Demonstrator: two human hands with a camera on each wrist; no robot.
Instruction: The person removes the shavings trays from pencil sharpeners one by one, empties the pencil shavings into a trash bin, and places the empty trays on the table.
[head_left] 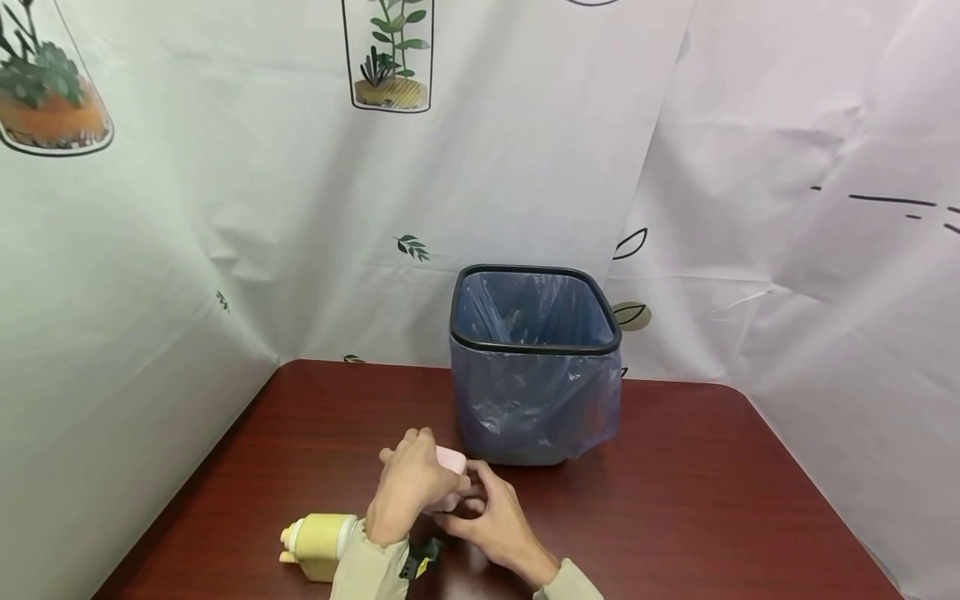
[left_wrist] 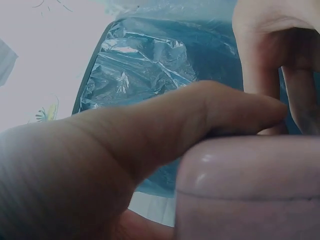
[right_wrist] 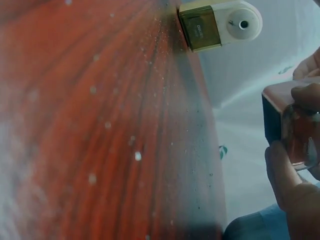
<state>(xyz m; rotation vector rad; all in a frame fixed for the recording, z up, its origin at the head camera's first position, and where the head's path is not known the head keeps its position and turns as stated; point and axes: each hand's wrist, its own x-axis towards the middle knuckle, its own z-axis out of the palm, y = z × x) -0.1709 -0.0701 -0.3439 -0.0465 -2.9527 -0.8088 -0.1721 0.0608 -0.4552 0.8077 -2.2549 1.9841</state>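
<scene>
casing, pale pink, rounded, beside clear container

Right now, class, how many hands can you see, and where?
2: the left hand grips the pink object; the right hand holds a clear piece beside it, both in front of the waste bin.

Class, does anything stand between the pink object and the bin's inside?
The near wall of the bin, draped in bluish plastic, seems to: it rises beyond the pink object to a black rim. The right hand is beside the object.
</scene>
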